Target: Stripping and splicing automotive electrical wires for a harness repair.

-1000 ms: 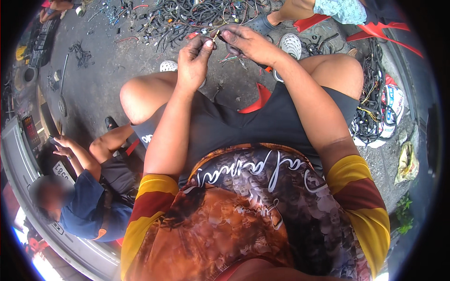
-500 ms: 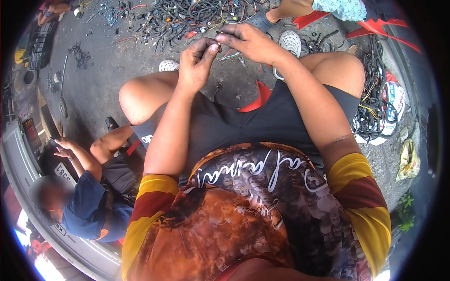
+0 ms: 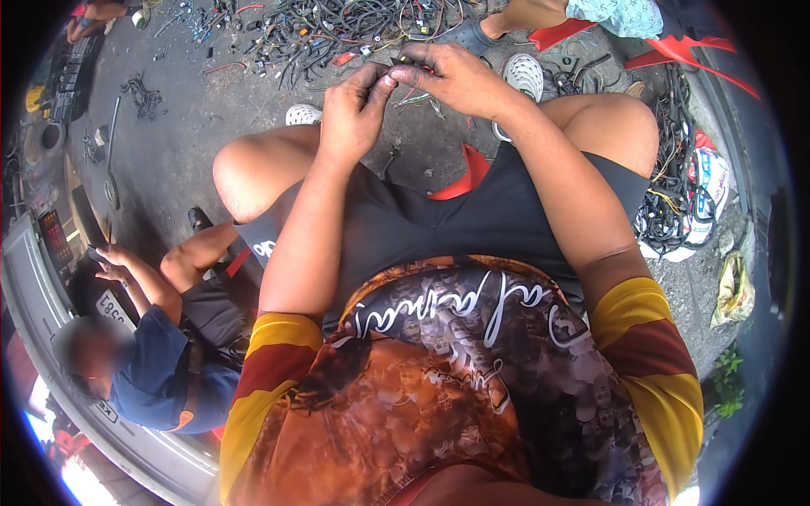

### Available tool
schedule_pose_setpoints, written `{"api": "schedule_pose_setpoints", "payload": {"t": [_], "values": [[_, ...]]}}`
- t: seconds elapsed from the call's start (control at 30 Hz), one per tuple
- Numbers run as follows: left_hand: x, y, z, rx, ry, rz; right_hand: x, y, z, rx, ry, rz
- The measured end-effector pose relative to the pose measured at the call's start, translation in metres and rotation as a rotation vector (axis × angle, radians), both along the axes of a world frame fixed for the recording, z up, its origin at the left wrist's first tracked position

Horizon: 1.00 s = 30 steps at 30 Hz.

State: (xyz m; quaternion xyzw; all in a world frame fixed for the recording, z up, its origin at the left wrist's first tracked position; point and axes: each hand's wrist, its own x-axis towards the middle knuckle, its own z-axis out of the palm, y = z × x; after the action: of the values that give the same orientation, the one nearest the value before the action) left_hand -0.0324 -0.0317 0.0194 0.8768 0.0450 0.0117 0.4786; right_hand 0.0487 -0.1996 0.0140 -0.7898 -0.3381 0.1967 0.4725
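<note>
My left hand (image 3: pixel 356 105) and my right hand (image 3: pixel 443 78) meet in front of my knees, thumb tips nearly touching. Both are closed, with dark smudges on the fingers. A small dark piece shows between the right thumb and forefinger; its kind is too small to make out. Whatever the left fingers pinch is mostly hidden. Beyond the hands, a tangled heap of cut wires and connectors (image 3: pixel 304 38) is spread over the ground.
A red plastic seat edge (image 3: pixel 466 173) shows between my legs. To the right, more wire bundles (image 3: pixel 662 219) lie on a white sack (image 3: pixel 713 181). At left sits a person (image 3: pixel 173 363) beside a vehicle. Another person's leg (image 3: pixel 531 15) reaches in at the top right, near red chair legs (image 3: pixel 683 52).
My fingertips have shifted slightly, and a dark piece now shows more plainly at the right fingers. Both arms stay almost where they were.
</note>
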Motion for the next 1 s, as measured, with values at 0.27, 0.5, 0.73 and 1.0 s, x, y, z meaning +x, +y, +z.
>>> {"api": "schedule_pose_setpoints", "payload": {"t": [0.27, 0.5, 0.73, 1.0], "values": [[0.003, -0.006, -0.002, 0.095, -0.070, 0.062, -0.005, 0.003, 0.011, -0.081, -0.060, 0.031], [0.004, -0.010, 0.007, 0.086, -0.053, 0.092, 0.002, 0.002, -0.003, 0.023, 0.107, -0.011], [0.003, -0.010, 0.004, 0.139, -0.044, 0.060, 0.002, 0.002, -0.004, 0.074, 0.108, 0.018], [0.006, -0.005, -0.006, 0.170, -0.185, -0.025, 0.000, 0.003, -0.010, 0.039, -0.070, -0.028]]}}
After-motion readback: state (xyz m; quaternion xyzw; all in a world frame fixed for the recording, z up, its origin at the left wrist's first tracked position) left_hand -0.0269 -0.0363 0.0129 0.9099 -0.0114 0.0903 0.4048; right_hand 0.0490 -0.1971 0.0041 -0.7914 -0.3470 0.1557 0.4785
